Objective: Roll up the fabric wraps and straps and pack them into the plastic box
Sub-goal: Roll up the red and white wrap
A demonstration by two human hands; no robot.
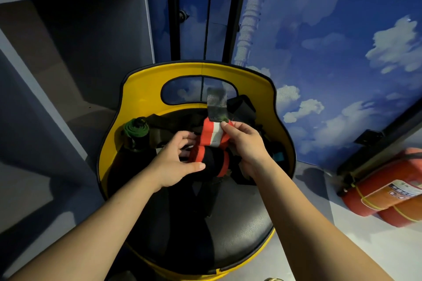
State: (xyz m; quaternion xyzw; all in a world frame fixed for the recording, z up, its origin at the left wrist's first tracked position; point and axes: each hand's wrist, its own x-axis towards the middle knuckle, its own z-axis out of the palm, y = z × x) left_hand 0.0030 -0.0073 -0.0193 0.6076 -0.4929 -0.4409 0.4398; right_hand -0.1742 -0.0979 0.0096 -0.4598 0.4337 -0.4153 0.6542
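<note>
Over a yellow chair with a black seat (239, 232) I hold a red, white and black fabric wrap (213, 138), partly rolled. My left hand (175, 162) grips the rolled black part from the left, thumb across its front. My right hand (245, 143) pinches the loose striped end near its grey hook-and-loop tab (216, 104), which stands up. A rolled green strap (136, 131) lies at the seat's back left. Several dark straps (242, 107) are heaped behind my hands. No plastic box is in view.
The chair's yellow backrest (201, 70) with a cut-out handle stands against a blue sky-patterned wall. A grey shelf unit (68, 52) is at left. Orange cylinders (388, 191) lie on the floor at right.
</note>
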